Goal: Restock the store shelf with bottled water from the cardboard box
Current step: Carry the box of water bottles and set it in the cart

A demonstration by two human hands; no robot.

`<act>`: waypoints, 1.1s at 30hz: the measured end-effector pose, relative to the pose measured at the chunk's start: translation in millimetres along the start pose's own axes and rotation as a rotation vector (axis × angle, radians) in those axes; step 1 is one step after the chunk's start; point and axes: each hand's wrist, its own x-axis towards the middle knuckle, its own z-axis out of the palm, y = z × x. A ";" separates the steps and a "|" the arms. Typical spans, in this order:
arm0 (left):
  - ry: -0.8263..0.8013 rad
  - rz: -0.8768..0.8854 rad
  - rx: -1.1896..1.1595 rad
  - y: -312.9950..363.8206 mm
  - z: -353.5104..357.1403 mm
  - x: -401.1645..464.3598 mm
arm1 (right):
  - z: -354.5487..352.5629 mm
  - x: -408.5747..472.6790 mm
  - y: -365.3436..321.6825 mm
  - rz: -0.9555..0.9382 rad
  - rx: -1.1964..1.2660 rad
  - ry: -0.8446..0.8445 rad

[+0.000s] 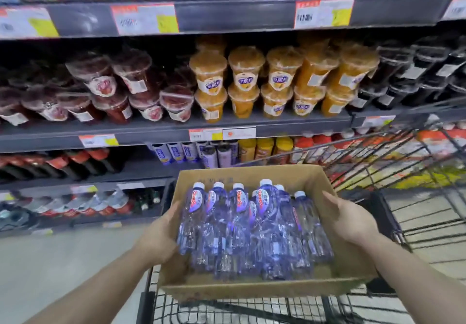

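Note:
An open cardboard box (252, 289) sits low in the middle of the view, above a wire shopping cart (393, 162). Several clear bottles of water (242, 225) with white caps and purple-red labels lie side by side in it. My left hand (161, 235) grips the box's left wall, fingers curled under and around its side. My right hand (350, 220) holds the right wall, thumb over the rim. The store shelf (141, 134) stands in front, a little beyond the box.
The middle shelf holds red, orange (277, 79) and dark fruit cups. Lower shelves carry dark bottles, purple cans (176, 151) and yellow cans. Bottled water with red labels (100, 202) lies on the bottom shelf at left. Pale floor (63, 260) shows at the lower left.

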 end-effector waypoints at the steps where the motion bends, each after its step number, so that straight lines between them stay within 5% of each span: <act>1: -0.008 -0.021 0.029 -3.7 8.3 4.1 | 11.0 3.7 1.3 -0.004 0.000 -0.002; 9: 0.009 -0.167 0.169 -28.4 75.6 41.6 | 102.6 43.9 8.9 0.023 0.053 -0.079; 20: 0.063 -0.243 0.059 -47.1 149.0 54.6 | 192.6 60.3 17.1 0.199 0.140 -0.015; 26: -0.030 -0.208 0.006 -48.2 136.7 55.8 | 184.3 57.8 8.4 0.257 0.260 -0.121; 30: -0.116 -0.160 -0.129 -44.4 123.8 57.0 | 170.5 33.8 -30.5 0.232 0.269 0.122; 33: -0.057 -0.133 -0.224 -33.7 112.3 61.1 | 169.7 12.2 -70.2 0.183 0.423 0.046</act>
